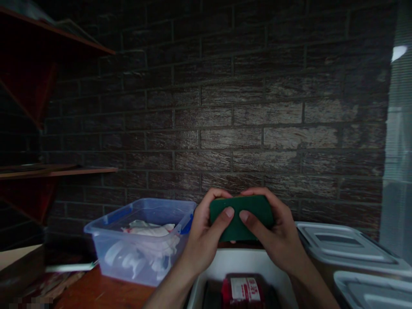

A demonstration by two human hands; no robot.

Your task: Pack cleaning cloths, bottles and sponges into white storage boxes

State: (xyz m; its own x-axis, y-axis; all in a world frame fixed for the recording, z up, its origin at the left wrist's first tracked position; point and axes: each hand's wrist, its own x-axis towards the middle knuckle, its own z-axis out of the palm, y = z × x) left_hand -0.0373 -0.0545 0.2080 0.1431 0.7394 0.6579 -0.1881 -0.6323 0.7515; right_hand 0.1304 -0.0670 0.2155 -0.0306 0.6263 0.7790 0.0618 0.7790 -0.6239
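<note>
A dark green rectangular scouring sponge [247, 229], with a thin yellowish edge showing along its top, is held up in front of the brick wall. My left hand [207, 229] grips its left end, thumb flat on the green face and fingers behind. On the other end my right hand [275, 227] mirrors that grip, its thumb near the middle. The fingers behind the sponge are mostly hidden. Below the hands stands a white bin [206, 262], holding a red item [227, 292] with a white and red label and dark things around it.
To the left, a clear plastic box [111, 240] with blue handles holds crumpled white material [148, 244] on the reddish wooden table [111, 292]. Grey-white lids [347, 244] lie at the right. Red-brown shelves [64, 171] jut out at the left, and a cardboard box [25, 266] sits below them.
</note>
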